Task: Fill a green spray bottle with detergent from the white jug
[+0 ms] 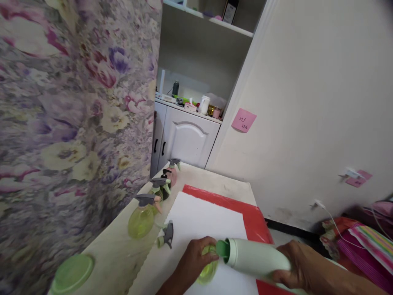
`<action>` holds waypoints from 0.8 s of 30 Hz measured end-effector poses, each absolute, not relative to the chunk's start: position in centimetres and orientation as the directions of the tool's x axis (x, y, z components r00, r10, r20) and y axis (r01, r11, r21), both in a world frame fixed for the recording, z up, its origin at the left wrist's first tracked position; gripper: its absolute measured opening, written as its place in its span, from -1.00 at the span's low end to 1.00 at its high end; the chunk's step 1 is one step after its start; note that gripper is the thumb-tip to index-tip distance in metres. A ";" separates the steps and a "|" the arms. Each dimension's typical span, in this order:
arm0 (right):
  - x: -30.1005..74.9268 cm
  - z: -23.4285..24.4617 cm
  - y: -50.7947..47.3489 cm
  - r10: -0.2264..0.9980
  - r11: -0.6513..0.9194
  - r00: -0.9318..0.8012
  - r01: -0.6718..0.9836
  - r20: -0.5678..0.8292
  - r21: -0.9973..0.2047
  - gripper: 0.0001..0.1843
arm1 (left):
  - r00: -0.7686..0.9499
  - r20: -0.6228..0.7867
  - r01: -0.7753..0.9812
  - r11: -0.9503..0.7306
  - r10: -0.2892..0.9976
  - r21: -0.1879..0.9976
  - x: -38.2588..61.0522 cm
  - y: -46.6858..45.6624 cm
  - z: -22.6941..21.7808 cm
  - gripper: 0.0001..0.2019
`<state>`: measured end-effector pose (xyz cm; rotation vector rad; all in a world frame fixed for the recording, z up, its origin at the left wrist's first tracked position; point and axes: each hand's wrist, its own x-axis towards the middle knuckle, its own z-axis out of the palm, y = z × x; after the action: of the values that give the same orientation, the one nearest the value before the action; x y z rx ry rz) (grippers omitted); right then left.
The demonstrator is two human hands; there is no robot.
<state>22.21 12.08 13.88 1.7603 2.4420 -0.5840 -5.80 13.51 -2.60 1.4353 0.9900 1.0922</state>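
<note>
My left hand (198,256) is closed around the neck of a clear yellow-green spray bottle (208,270) with no spray head on it. In my right hand (294,264) is a pale green cylindrical container (258,256), tipped nearly level toward the left. Its bright green spout or flap (221,248) is at the bottle's mouth; whether they touch, I cannot tell. Any liquid passing between them is not visible. A grey and green spray head (166,234) lies on the white sheet (208,215), left of my left hand.
Along the table's left side stand a yellow-green spray bottle (140,223) and several more bottles (157,189). A green round lid or container (73,272) sits at the near left. Red sheeting (256,223) lies beneath the white sheet. A flowered surface (76,123) borders the left side.
</note>
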 end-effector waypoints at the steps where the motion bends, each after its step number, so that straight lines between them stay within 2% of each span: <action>1: 22.2 13.9 12.1 0.897 0.270 -0.339 0.928 -0.284 -0.257 -0.67 | 0.247 0.119 0.027 -0.129 0.962 0.991 -5.8 13.5 -2.6 -0.79; 6: 22.0 14.1 12.1 0.895 0.275 -0.344 0.927 -0.284 -0.256 -0.65 | 0.250 0.120 0.036 -0.133 0.961 0.991 -5.8 13.3 -2.2 -0.78; 14: 23.0 12.7 12.2 0.884 0.259 -0.366 0.901 -0.292 -0.347 -0.59 | 0.240 0.124 0.033 -0.135 0.963 0.990 -5.8 13.3 -2.1 -0.77; 19: 23.8 10.8 11.9 0.891 0.179 -0.343 0.869 -0.299 -0.462 -0.69 | 0.230 0.125 0.033 -0.136 0.965 0.990 -5.9 13.4 -2.3 -0.78; 24: 24.1 9.5 11.4 0.884 0.148 -0.373 0.795 -0.283 -0.588 -0.68 | 0.232 0.128 0.044 -0.142 0.964 0.989 -5.9 13.5 -2.2 -0.78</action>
<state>24.15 11.39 9.45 1.8233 2.4739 -1.1205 -5.95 13.51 -2.22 1.4534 1.0114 1.1029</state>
